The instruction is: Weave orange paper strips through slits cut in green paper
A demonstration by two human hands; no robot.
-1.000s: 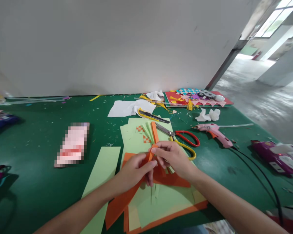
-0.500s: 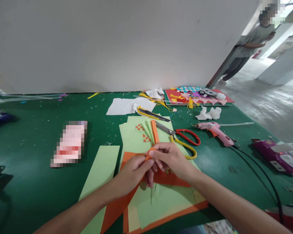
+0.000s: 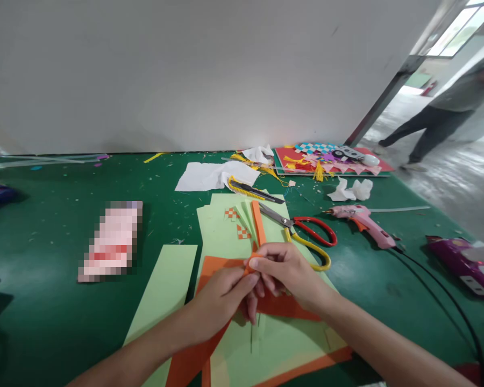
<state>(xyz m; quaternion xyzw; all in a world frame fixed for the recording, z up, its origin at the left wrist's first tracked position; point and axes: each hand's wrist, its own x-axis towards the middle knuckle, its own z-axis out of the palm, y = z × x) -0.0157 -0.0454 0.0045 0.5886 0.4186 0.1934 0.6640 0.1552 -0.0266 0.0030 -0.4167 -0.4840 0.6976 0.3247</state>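
My left hand and my right hand meet over the paper stack, both closed on a small orange paper strip. My thumbs press on it from either side; the fingers hide much of it. Under the hands lie orange paper sheets and light green sheets. Just beyond my fingers stand out a long orange strip, thin green strips and little orange-and-white checked pieces. Scissors with one red and one yellow handle rest right of them.
A yellow box cutter lies behind the stack, beside white tissue. On the right are a pink glue gun with a cord and a purple package. A pixelated pink item lies left. A person is beyond the table.
The camera view has shifted slightly. My hands keep their hold on the orange strip with hardly any change. The person in the background has moved right and appears to be striding.
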